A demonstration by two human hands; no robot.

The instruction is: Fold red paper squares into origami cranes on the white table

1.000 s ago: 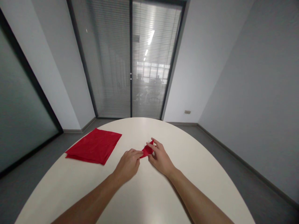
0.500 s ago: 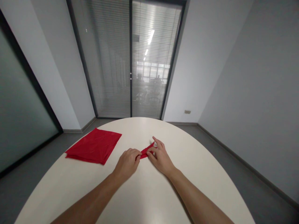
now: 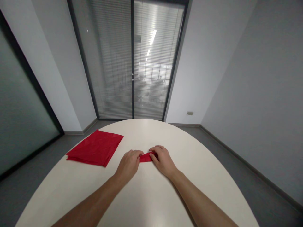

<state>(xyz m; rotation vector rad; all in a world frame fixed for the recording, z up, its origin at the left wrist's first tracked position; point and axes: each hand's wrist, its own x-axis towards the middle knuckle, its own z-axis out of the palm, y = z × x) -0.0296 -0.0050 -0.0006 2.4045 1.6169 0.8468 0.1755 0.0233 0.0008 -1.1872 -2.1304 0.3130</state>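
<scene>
A small folded red piece lies flat on the white round table, between my two hands. My left hand has its fingers curled onto the piece's left end. My right hand presses down on its right end with bent fingers. Most of the piece is hidden under my fingers. A stack of flat red sheets lies to the left, apart from both hands.
The table's edge curves round at the back and the sides. Beyond it are a grey floor, a glass door with blinds and plain walls.
The red piece was raised at an angle between my fingers; now it is pressed flat on the table. My right hand has come down onto it and its fingers have curled.
</scene>
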